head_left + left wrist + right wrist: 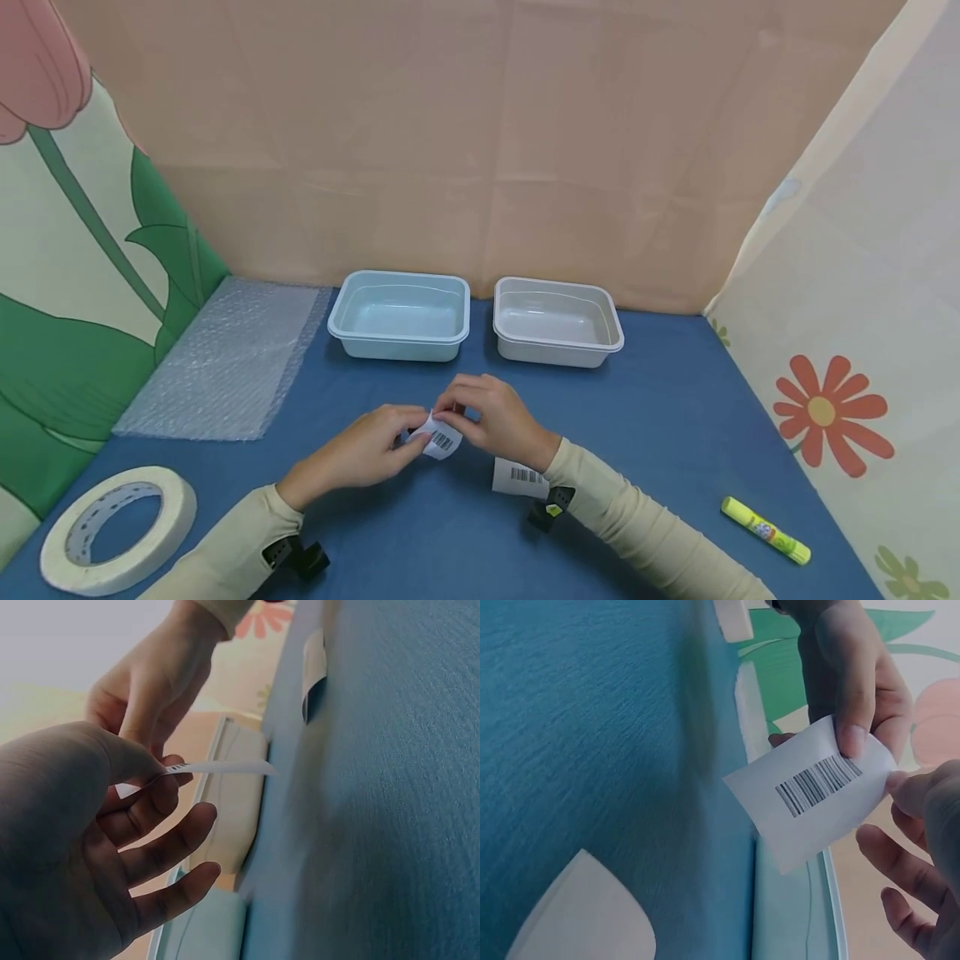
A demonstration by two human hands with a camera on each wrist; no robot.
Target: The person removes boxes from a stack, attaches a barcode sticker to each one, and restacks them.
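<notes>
A small white barcode label (442, 441) is held up above the blue table, between the two hands. My left hand (363, 447) pinches it between thumb and index finger, as the left wrist view also shows. At the label's upper edge, my right hand (495, 417) pinches a corner between thumb and fingertip. The barcode (819, 786) faces the right wrist camera. A second barcode label (519, 477) lies on the table below the right wrist, curled at its edge and partly covered by that arm.
Behind the hands stand a light blue tray (399, 347) and a grey-white tray (558, 353). Bubble wrap (225, 367) lies at the back left, with a roll of white tape (168, 521) nearer. At the right lies a yellow-green glue stick (766, 531).
</notes>
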